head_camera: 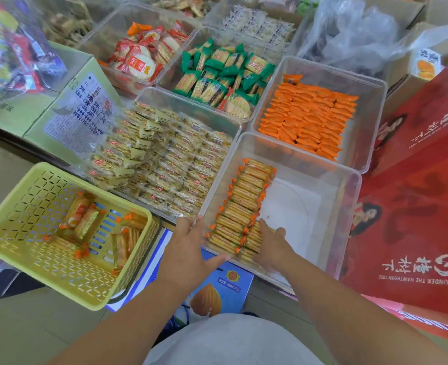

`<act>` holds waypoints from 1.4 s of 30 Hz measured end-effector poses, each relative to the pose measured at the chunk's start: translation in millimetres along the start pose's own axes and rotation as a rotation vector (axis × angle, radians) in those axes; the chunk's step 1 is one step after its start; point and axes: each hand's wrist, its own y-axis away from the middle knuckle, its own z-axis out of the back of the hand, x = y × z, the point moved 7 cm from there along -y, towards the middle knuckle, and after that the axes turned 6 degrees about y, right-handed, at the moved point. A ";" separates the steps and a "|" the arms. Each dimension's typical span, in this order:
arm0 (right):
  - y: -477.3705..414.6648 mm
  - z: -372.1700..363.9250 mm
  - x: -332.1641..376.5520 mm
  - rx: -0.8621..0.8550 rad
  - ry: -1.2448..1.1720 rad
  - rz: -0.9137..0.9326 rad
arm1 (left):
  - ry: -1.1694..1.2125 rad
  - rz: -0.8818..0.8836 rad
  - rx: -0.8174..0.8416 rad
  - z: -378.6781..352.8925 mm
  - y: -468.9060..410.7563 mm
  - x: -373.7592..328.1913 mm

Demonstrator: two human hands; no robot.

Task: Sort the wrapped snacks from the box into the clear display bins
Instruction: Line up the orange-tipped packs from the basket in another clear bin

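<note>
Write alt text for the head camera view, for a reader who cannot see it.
The right hand presses on orange-ended cracker packs lined up in a clear bin, while the left hand holds the bin's near corner. A yellow basket at left holds a few more packs; fuller bins of other wrapped snacks stand behind.
</note>
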 end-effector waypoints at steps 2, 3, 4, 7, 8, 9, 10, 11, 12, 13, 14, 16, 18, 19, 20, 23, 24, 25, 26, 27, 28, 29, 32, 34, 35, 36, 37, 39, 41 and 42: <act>1.7 -1.0 -0.9 0.005 0.013 -0.002 | -0.007 -0.002 0.000 0.9 0.4 -0.5; 3.1 -1.3 -1.1 0.004 0.022 0.003 | -0.013 -0.003 -0.002 1.3 0.4 -0.7; 5.1 -1.1 -1.4 0.001 0.033 0.010 | -0.020 -0.004 -0.004 1.7 0.3 -1.0; 10.7 1.7 -6.8 -0.019 0.041 0.012 | -0.031 -0.011 0.003 2.8 1.3 -2.7; 12.1 2.8 -9.6 -0.023 0.039 0.008 | -0.032 -0.019 0.010 3.5 2.4 -3.3; 13.5 3.8 -12.5 -0.021 0.043 0.007 | -0.024 -0.025 0.018 4.9 4.0 -3.6; 15.2 4.9 -15.2 -0.014 0.050 0.007 | -0.008 -0.029 0.024 7.3 6.5 -3.6; 17.6 6.1 -17.5 -0.006 0.052 0.009 | 0.011 -0.032 0.025 10.6 9.9 -3.6; 20.4 7.8 -19.3 -0.001 0.048 0.009 | 0.028 -0.041 0.020 14.7 14.1 -3.3; 23.6 10.2 -20.7 -0.004 0.045 0.006 | 0.045 -0.057 0.012 19.3 19.1 -3.1; 27.3 12.6 -21.7 -0.012 0.044 0.001 | 0.063 -0.080 0.001 24.2 24.8 -3.1; 34.8 18.1 -21.9 -0.042 0.036 -0.016 | 0.094 -0.134 -0.031 35.7 37.5 -1.7; 43.0 23.7 -16.8 -0.087 0.042 -0.031 | 0.111 -0.176 -0.074 51.4 49.9 5.3; 47.7 26.5 -11.6 -0.117 0.064 -0.038 | 0.119 -0.188 -0.091 61.0 54.9 10.9; 52.9 29.4 -4.6 -0.160 0.089 -0.045 | 0.125 -0.198 -0.106 72.3 58.7 17.8; 73.9 38.3 31.5 -0.361 0.093 -0.004 | 0.127 -0.209 -0.195 115.2 59.6 47.5; 83.2 39.7 48.8 -0.428 0.075 0.040 | 0.128 -0.174 -0.231 131.4 56.4 64.1; 93.2 39.4 68.3 -0.484 0.060 0.097 | 0.119 -0.131 -0.259 147.7 52.0 84.1; 104.1 36.8 89.4 -0.524 0.043 0.159 | 0.092 -0.084 -0.265 162.9 45.9 106.4; 114.8 32.4 110.8 -0.548 0.011 0.222 | 0.045 -0.027 -0.238 175.8 38.8 130.1; 125.3 26.3 131.9 -0.552 -0.040 0.282 | -0.006 0.038 -0.181 186.3 30.3 154.6; 134.7 18.9 152.9 -0.540 -0.098 0.335 | -0.050 0.103 -0.111 194.9 21.8 177.5; 153.1 -7.4 208.7 -0.450 -0.251 0.420 | -0.115 0.177 0.076 211.9 -5.6 223.5; 156.7 -25.6 236.2 -0.390 -0.326 0.407 | -0.147 0.159 0.174 215.1 -23.2 236.6; 156.2 -33.9 246.9 -0.365 -0.338 0.388 | -0.172 0.146 0.223 213.7 -31.0 240.3; 154.8 -41.9 255.5 -0.341 -0.333 0.365 | -0.196 0.136 0.273 210.6 -37.8 243.1; 152.7 -49.1 261.7 -0.324 -0.326 0.339 | -0.227 0.124 0.317 206.5 -43.8 245.0; 148.4 -60.8 267.9 -0.310 -0.328 0.277 | -0.304 0.091 0.389 197.3 -55.2 246.9; 144.9 -69.2 270.2 -0.307 -0.333 0.217 | -0.372 0.064 0.458 187.2 -65.4 248.2; 143.5 -72.0 270.8 -0.315 -0.334 0.197 | -0.408 0.051 0.498 181.9 -68.8 248.3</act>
